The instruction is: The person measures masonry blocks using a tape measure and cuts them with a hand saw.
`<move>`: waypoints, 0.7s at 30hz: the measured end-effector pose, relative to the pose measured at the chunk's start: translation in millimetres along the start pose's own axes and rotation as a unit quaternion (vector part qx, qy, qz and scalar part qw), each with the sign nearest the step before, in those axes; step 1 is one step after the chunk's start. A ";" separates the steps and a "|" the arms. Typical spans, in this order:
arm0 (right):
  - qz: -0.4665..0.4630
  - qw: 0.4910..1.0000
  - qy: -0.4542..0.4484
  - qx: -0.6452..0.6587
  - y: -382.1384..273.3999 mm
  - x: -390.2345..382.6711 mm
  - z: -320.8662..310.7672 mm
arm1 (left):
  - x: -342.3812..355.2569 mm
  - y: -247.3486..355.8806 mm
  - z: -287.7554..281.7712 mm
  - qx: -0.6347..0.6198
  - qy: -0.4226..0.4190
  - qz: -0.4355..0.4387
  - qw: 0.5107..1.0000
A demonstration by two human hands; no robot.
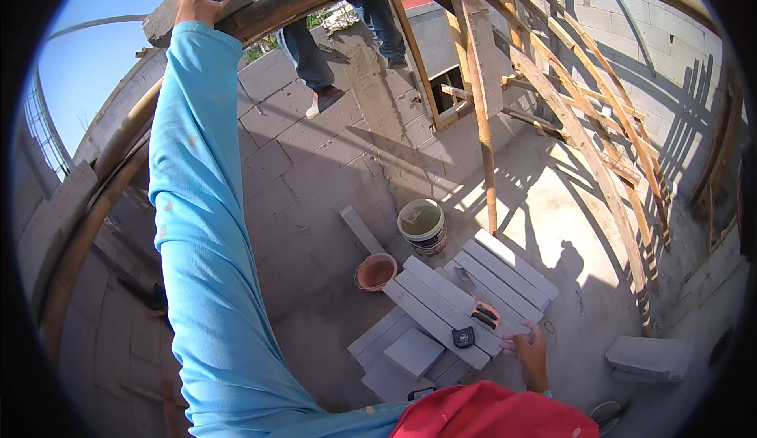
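My left arm, in a blue sleeve, stretches up to the far left. The left hand (199,3) is closed over a grey concrete block (164,22), raised beside a bamboo pole. Low on the right, my right hand (531,353) has its fingers apart, at the edge of a stack of long light-grey blocks (430,300); nothing shows in it. A black tape measure (464,337) lies on the stack near that hand. Beyond it is a tool with an orange-and-black handle (486,314), which looks like a hand saw.
A white bucket (422,242) and a terracotta-coloured tub (375,272) stand behind the stack. Bamboo poles (482,154) and wooden strips (587,150) rise on the right. Above the block wall (272,166), another person's legs (306,55) show. More blocks (649,357) lie at right.
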State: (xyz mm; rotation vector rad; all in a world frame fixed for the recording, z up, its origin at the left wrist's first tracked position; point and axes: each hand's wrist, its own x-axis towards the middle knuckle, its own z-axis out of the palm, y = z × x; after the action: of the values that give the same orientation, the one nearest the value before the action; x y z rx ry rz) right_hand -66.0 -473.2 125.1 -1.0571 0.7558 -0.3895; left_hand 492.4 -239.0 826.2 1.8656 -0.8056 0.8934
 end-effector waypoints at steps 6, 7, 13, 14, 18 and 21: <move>0.003 1.000 0.017 -0.005 -6.7 -14.7 -0.1 | -45.4 2.6 -49.6 0.559 -0.062 0.379 0.735; 0.011 1.000 0.016 -0.014 -5.0 -16.1 -0.6 | -66.4 17.9 -52.1 0.589 -0.061 0.376 0.713; 0.034 0.998 0.014 -0.045 1.4 -24.7 -14.3 | -69.1 25.9 -46.4 0.520 -0.069 0.318 0.790; 0.035 0.998 0.012 -0.049 -0.6 -26.6 -15.3 | -65.8 24.9 -45.1 0.473 -0.074 0.287 0.830; 0.032 0.998 0.015 -0.050 -4.5 -28.1 -21.5 | -52.3 20.2 -33.6 0.007 -0.093 0.046 0.995; 0.033 0.998 0.018 -0.055 -7.0 -27.9 -28.9 | -48.3 15.9 -17.6 -0.335 -0.095 -0.067 0.935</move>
State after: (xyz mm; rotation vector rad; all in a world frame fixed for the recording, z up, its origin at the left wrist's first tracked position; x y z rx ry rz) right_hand -105.6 -477.4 133.6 -1.1283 0.8506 -0.3143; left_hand 449.6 -221.2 799.0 1.3810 -0.9424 0.2872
